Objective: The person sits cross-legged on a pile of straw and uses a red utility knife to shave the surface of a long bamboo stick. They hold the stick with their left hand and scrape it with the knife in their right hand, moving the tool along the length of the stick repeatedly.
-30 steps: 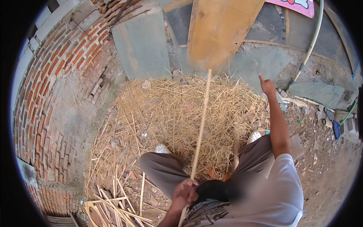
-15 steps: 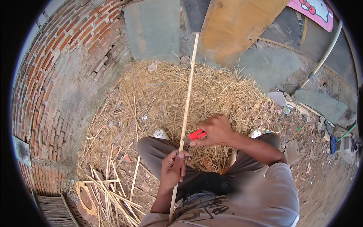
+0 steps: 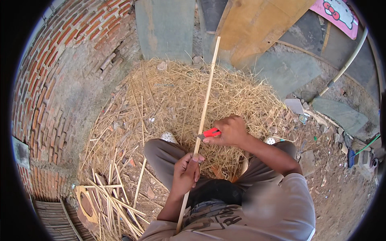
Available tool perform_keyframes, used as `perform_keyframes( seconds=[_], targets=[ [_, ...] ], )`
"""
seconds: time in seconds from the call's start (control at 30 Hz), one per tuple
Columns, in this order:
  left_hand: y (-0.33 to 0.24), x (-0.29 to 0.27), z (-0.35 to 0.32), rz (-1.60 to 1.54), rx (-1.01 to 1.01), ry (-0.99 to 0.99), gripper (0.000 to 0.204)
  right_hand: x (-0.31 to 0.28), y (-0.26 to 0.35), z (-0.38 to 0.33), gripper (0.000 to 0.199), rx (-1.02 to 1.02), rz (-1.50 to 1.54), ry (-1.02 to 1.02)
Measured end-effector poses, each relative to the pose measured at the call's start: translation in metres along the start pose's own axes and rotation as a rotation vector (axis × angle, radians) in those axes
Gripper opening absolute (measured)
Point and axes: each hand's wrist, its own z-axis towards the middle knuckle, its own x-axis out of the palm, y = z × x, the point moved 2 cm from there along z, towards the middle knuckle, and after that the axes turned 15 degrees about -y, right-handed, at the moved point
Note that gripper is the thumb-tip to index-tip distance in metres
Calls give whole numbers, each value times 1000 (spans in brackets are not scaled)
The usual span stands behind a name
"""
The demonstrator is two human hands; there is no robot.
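A long, pale wooden strip, likely split bamboo (image 3: 208, 94), slants up and away from my lap, its far end above the straw. My left hand (image 3: 187, 172) is closed around its lower part, thumb along the top. In my right hand (image 3: 230, 130) is a red-handled utility knife (image 3: 211, 132), gripped in closed fingers. The knife's dark front end meets the strip a little above my left hand. How deep the blade sits in the wood cannot be made out.
Straw-like shavings (image 3: 177, 96) heap in front of my crossed legs. Several pale strips (image 3: 116, 205) lie at lower left beside a cut-out wooden board (image 3: 82, 203). A brick wall (image 3: 48, 116) rises at left; sheets and panels (image 3: 165, 32) lean at the back. A broom (image 3: 360, 148) lies far right.
The strip's far end has swung slightly right. My right hand and the knife have shifted a little up along the strip. My left hand still grips it, slightly higher in the view.
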Motion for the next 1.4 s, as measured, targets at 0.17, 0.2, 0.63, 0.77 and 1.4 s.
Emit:
perform_keyframes(
  seconds=[0.17,0.2,0.63,0.77,1.4],
  targets=[
    [1,1,-4,-54,-6,20,29,-4,7,1,65,-16,22,-63],
    [2,2,-5,-59,-7,29,29,-4,4,1,65,-31,20,-69],
    [13,8,-9,-66,29,87,26,6,-47,11,67,3,-85,-101],
    [14,8,-12,-68,29,90,25,6,-60,15,70,4,-131,-98],
    [29,19,-33,-1,-46,117,24,5,-155,14,68,215,-431,-141]
  ],
)
